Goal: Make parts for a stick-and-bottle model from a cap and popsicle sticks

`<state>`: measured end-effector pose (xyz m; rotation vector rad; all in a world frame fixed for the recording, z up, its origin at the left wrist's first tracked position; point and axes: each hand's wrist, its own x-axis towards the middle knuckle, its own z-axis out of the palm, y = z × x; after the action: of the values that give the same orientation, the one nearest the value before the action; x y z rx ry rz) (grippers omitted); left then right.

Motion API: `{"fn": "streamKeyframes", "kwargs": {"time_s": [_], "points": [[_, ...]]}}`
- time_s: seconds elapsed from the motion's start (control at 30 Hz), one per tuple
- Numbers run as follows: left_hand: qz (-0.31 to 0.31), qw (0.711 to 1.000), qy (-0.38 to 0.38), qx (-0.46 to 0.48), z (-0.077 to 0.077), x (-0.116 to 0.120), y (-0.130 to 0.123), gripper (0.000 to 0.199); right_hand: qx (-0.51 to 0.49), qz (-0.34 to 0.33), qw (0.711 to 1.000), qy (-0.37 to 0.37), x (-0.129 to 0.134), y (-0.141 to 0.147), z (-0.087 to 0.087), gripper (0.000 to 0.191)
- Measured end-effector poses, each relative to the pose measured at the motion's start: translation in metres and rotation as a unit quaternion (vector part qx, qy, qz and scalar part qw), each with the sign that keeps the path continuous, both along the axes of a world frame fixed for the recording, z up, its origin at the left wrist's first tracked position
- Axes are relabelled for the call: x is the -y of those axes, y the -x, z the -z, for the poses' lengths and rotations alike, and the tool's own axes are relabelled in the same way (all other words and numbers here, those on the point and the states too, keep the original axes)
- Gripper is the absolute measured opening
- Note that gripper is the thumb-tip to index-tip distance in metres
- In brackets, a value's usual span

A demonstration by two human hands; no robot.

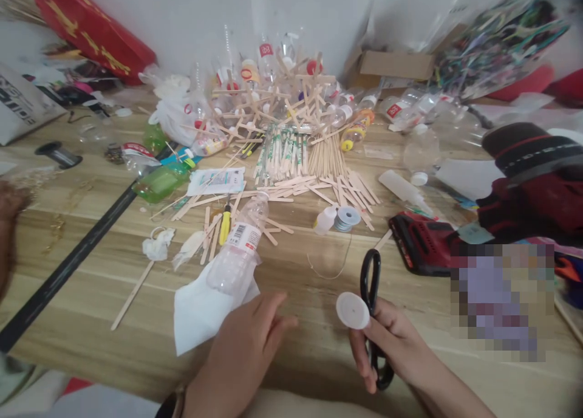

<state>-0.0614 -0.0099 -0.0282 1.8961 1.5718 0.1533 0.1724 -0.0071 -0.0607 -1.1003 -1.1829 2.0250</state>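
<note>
Disc [350,308], pale and round with a tiny dark speck near its middle, sits above the desk [314,296] in the right hand [395,336], pinched at its edge by the thumb. Those same fingers grasp black scissors [372,302], one loop showing above the hand, another below; the blades cannot be made out. Good handling probably means gripping the disc only by its rim, leaving its face unobstructed, with the blades pointed away from both hands. The left hand [250,339] is released, fingers loosely bent, beside white paper [198,318] on which a clear bottle [239,248] partly lies; it looks available for steadying the disc. Farther out are a blue spool [347,216], a yellow screwdriver [225,225] and, rightward, a red-and-black power tool [510,193].
</note>
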Motion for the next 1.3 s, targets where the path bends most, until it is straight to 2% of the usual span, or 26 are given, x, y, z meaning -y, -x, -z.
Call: {"fn": "streamKeyframes", "kwargs": {"time_s": [0.07, 0.17, 0.27, 0.43, 0.47, 0.53, 0.6, 0.67, 0.83, 0.93, 1.13, 1.3], "points": [[-0.012, 0.990, 0.039, -0.137, 0.006, 0.002, 0.008, 0.035, -0.009, 0.003, 1.000, 0.003, -0.001, -0.001, 0.001, 0.054], [-0.042, 0.969, 0.056, -0.237, 0.015, 0.003, 0.016, 0.040, -0.016, 0.002, 1.000, 0.012, 0.000, -0.002, 0.001, 0.050], [-0.046, 0.961, 0.036, -0.272, 0.020, 0.002, 0.019, 0.030, -0.017, -0.002, 1.000, 0.020, 0.002, -0.001, 0.000, 0.050], [-0.052, 0.961, -0.016, -0.273, 0.019, 0.003, 0.024, 0.028, -0.004, -0.009, 0.999, 0.037, 0.002, 0.004, -0.001, 0.052], [-0.055, 0.962, -0.043, -0.264, 0.020, 0.004, 0.027, 0.027, 0.000, -0.011, 0.999, 0.040, 0.001, 0.006, -0.001, 0.052], [-0.067, 0.964, -0.142, -0.214, 0.021, 0.007, 0.032, 0.029, 0.010, -0.019, 0.999, 0.047, 0.000, 0.011, -0.002, 0.054], [-0.073, 0.954, -0.265, -0.117, 0.020, 0.008, 0.035, 0.030, 0.024, -0.030, 0.998, 0.054, -0.003, 0.017, -0.002, 0.055], [-0.064, 0.943, -0.327, -0.019, 0.017, 0.007, 0.035, 0.026, 0.043, -0.040, 0.997, 0.059, -0.005, 0.024, -0.003, 0.056], [-0.069, 0.944, -0.300, 0.116, 0.006, 0.004, 0.022, 0.018, 0.096, -0.065, 0.991, 0.061, -0.012, 0.048, -0.005, 0.060], [-0.052, 0.947, -0.271, 0.162, 0.007, 0.006, 0.017, 0.020, 0.112, -0.081, 0.988, 0.062, -0.016, 0.063, -0.009, 0.063], [-0.008, 0.949, -0.244, 0.199, 0.014, 0.007, 0.024, 0.028, 0.123, -0.094, 0.986, 0.066, -0.019, 0.074, -0.015, 0.063], [0.011, 0.963, -0.193, 0.190, 0.010, 0.006, 0.025, 0.027, 0.138, -0.083, 0.986, 0.043, -0.017, 0.073, -0.016, 0.063]]}}
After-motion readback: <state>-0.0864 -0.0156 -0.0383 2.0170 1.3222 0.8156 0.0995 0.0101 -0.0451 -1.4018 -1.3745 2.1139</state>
